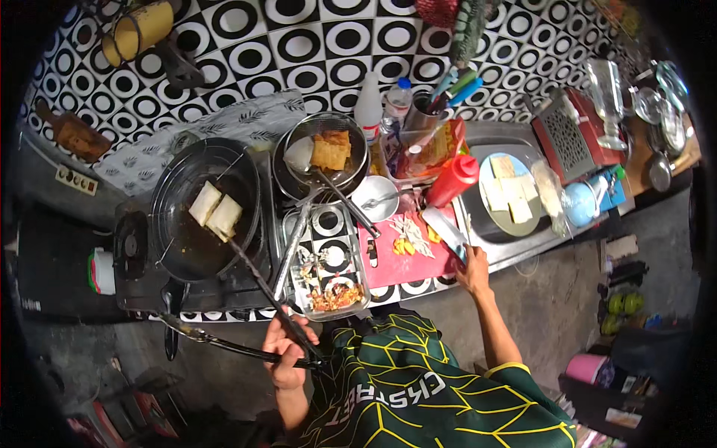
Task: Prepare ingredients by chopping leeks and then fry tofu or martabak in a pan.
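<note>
My left hand (288,350) grips a pair of black-handled tongs (263,283) near the joined end, their arms spread wide. One arm reaches over the wok (204,257), its tip at two pale folded wrapper parcels (215,210) in the dark oil. Beyond the stove's front edge points the other arm. My right hand (475,267) is closed around a kitchen knife (445,227) at the right side of a pink cutting board (386,269). Pale sliced strips (411,235) and yellow-orange pieces (402,246) lie on the board, left of the blade.
A wire strainer (358,131) holds browned parcels (330,151) and a spatula. Filling remnants lie in a glass dish (364,280). A red squeeze bottle (454,179) stands behind the board. To the right, a plate of pale parcels (507,193) rests at the sink (476,134). The wok handle (171,319) juts forward.
</note>
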Motion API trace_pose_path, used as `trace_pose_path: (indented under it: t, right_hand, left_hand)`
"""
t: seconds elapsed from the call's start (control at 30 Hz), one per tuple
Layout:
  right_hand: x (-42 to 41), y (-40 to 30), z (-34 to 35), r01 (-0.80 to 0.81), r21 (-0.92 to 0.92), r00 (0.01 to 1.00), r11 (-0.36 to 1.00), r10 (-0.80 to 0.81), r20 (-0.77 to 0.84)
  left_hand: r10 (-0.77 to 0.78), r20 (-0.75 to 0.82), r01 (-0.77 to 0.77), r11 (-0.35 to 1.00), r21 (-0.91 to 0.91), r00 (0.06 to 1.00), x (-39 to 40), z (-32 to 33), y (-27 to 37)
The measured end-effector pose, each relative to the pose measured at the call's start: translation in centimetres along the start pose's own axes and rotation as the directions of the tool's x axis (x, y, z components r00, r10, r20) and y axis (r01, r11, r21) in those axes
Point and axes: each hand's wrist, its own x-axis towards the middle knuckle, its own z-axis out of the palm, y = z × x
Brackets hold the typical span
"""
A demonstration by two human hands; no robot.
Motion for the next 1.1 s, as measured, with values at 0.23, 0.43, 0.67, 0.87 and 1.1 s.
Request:
trace_pose_path:
  t: [0.23,0.43,0.67,0.87,1.1]
  right_hand:
    - [1.3,3.2,-0.5,0.177,0.217,0.972,0.960,-0.205,0.116]
    - [-0.6,-1.1,-4.2,0.265,0.277,0.964,0.924,-0.246,-0.101]
    - [3.1,-15.0,-11.7,0.565,0.351,0.815,0.747,-0.572,-0.095]
    - [7.7,-36.4,-17.3,0.850,0.043,0.520,0.525,-0.850,0.086]
    - [8.2,-48.5,-14.5,0.872,-0.265,0.489,0.411,-0.756,0.436]
  left_hand:
    - [0.098,-0.190,-0.080,0.992,0.099,0.977,-0.6,1.7,-0.5]
    - [0.208,-0.287,-0.194,0.978,0.077,0.935,-1.5,1.3,0.5]
    - [0.562,-0.436,-0.484,0.827,0.286,0.702,-1.9,-2.9,5.7]
    - [0.785,-0.546,-0.113,0.596,0.795,0.293,-4.2,-11.1,10.8]
    - [0.618,-0.714,0.002,0.756,0.655,0.329,-4.2,-16.6,12.1]
